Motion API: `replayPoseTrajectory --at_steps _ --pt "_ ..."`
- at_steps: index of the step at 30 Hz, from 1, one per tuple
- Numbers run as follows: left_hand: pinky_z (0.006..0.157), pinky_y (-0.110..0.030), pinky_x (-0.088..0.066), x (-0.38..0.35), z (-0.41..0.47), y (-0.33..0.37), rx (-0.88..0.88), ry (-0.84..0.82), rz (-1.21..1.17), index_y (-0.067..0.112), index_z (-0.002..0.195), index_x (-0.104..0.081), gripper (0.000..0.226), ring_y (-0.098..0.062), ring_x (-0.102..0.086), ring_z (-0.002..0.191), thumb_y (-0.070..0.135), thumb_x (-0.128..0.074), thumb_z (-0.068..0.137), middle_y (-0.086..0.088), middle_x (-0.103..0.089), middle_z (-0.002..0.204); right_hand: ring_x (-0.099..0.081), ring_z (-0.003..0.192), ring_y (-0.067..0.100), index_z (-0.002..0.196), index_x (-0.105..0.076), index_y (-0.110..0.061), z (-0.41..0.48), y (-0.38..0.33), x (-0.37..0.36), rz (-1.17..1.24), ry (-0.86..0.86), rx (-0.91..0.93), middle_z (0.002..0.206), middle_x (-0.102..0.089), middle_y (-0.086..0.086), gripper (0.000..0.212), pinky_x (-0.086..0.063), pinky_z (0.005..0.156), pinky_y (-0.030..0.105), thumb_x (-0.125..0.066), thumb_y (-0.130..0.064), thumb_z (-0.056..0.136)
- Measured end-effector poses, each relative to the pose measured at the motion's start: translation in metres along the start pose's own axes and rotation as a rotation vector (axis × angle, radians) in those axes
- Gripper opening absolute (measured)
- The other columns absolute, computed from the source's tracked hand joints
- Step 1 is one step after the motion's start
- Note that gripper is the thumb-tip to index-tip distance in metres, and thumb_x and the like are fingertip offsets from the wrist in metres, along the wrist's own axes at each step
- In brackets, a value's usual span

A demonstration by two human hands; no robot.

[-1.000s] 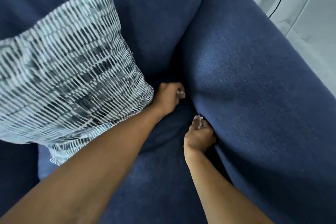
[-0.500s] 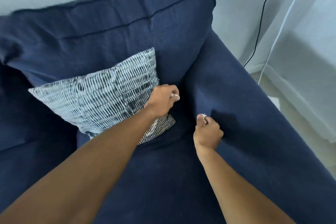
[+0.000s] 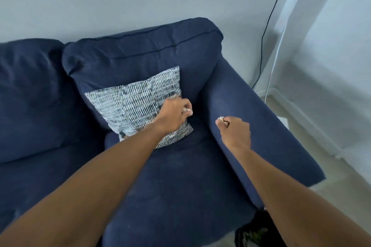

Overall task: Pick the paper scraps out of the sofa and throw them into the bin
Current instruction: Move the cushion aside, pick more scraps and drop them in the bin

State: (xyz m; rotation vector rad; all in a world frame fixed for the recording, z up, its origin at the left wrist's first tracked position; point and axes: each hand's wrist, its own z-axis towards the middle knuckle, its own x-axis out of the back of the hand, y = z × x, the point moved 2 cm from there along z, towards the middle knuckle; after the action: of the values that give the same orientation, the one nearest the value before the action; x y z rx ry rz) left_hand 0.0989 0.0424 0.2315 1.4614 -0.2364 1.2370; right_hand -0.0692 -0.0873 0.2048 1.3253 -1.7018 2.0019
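Note:
Both arms reach over a dark blue sofa [image 3: 180, 176]. My left hand [image 3: 174, 114] is a closed fist in front of the patterned cushion, with a small white paper scrap [image 3: 186, 109] showing between its fingers. My right hand [image 3: 235, 131] is closed too, held over the inner side of the right armrest [image 3: 261, 118], pinching another white paper scrap [image 3: 221, 118] at the fingertips. A dark object [image 3: 259, 230] shows at the bottom edge below the sofa's front corner; I cannot tell whether it is the bin.
A white-and-black patterned cushion [image 3: 136, 106] leans against the back cushion. A black cable [image 3: 269, 26] and a white cord run down the wall right of the sofa. Pale floor [image 3: 341, 186] lies beyond the armrest, with a sheer curtain at the right.
Both hands have come up out of the gap by the armrest, each with a scrap. The view has pulled back and risen, so the whole sofa corner and wall now show.

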Motion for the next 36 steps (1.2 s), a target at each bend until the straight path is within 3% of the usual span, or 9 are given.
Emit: replayPoseTrajectory --at_steps 7,11,16,21,24,29,33,36 --pt "0.07 -0.02 -0.044 0.004 -0.044 0.035 0.002 -0.01 -0.012 0.016 0.081 -0.067 0.011 -0.015 -0.062 0.08 0.014 -0.071 0.091 -0.002 -0.067 0.084 -0.045 0.055 0.027 0.057 -0.037 -0.013 -0.042 0.005 0.057 -0.197 -0.083 0.086 0.062 -0.049 0.006 0.042 -0.037 0.05 0.033 -0.053 -0.031 0.092" --pt "0.069 -0.023 -0.047 -0.012 -0.057 0.06 0.007 -0.043 -0.023 0.018 0.081 -0.067 0.011 -0.015 -0.062 0.078 0.014 -0.072 0.09 -0.001 -0.066 0.083 -0.055 0.06 0.032 0.057 -0.038 -0.013 -0.055 0.022 0.086 -0.229 -0.118 0.057 0.065 -0.053 0.008 0.038 -0.039 0.051 0.034 -0.055 -0.028 0.088" --pt "0.067 -0.015 -0.045 -0.044 -0.07 0.098 0.026 -0.055 -0.058 0.017 0.086 -0.069 0.007 -0.009 -0.061 0.079 0.015 -0.07 0.092 0.004 -0.064 0.086 -0.041 0.055 0.023 0.06 -0.039 -0.012 -0.066 0.057 0.122 -0.246 -0.145 0.02 0.062 -0.047 0.007 0.035 -0.032 0.05 0.032 -0.056 -0.026 0.087" --pt "0.073 -0.031 -0.055 -0.092 -0.083 0.133 -0.006 -0.164 -0.086 0.018 0.083 -0.067 0.01 -0.013 -0.065 0.082 0.017 -0.069 0.092 0.003 -0.066 0.088 -0.047 0.057 0.027 0.065 -0.05 -0.003 -0.078 0.101 0.151 -0.267 -0.142 -0.021 0.062 -0.052 0.011 0.032 -0.031 0.049 0.034 -0.056 -0.025 0.089" --pt "0.075 -0.032 -0.056 -0.12 -0.091 0.148 -0.011 -0.212 -0.082 0.017 0.085 -0.068 0.008 -0.012 -0.063 0.081 0.018 -0.069 0.093 0.006 -0.064 0.086 -0.05 0.061 0.03 0.061 -0.048 -0.007 -0.087 0.13 0.163 -0.31 -0.137 -0.042 0.061 -0.05 0.009 0.034 -0.03 0.047 0.033 -0.055 -0.024 0.089" --pt "0.074 -0.032 -0.054 -0.165 -0.102 0.168 -0.015 -0.298 -0.095 0.02 0.083 -0.067 0.009 -0.009 -0.06 0.079 0.019 -0.069 0.092 0.011 -0.061 0.083 -0.056 0.083 0.03 0.086 -0.068 -0.014 -0.102 0.178 0.179 -0.426 -0.19 -0.013 0.074 -0.053 0.001 0.025 -0.042 0.066 0.032 -0.054 -0.03 0.099" --pt "0.077 -0.036 -0.055 -0.196 -0.114 0.177 -0.011 -0.365 -0.083 0.018 0.084 -0.067 0.009 -0.015 -0.062 0.084 0.018 -0.067 0.093 0.005 -0.064 0.088 -0.051 0.079 0.031 0.066 -0.057 -0.016 -0.112 0.22 0.185 -0.403 -0.163 -0.116 0.066 -0.05 0.003 0.034 -0.037 0.066 0.031 -0.056 -0.032 0.096" --pt "0.08 -0.04 -0.057 -0.222 -0.123 0.181 -0.022 -0.406 -0.083 0.02 0.085 -0.067 0.009 -0.015 -0.063 0.086 0.018 -0.068 0.093 0.004 -0.066 0.09 -0.054 0.081 0.03 0.077 -0.068 -0.015 -0.119 0.251 0.183 -0.373 -0.179 -0.149 0.08 -0.063 0.008 0.028 -0.039 0.067 0.032 -0.058 -0.034 0.094"
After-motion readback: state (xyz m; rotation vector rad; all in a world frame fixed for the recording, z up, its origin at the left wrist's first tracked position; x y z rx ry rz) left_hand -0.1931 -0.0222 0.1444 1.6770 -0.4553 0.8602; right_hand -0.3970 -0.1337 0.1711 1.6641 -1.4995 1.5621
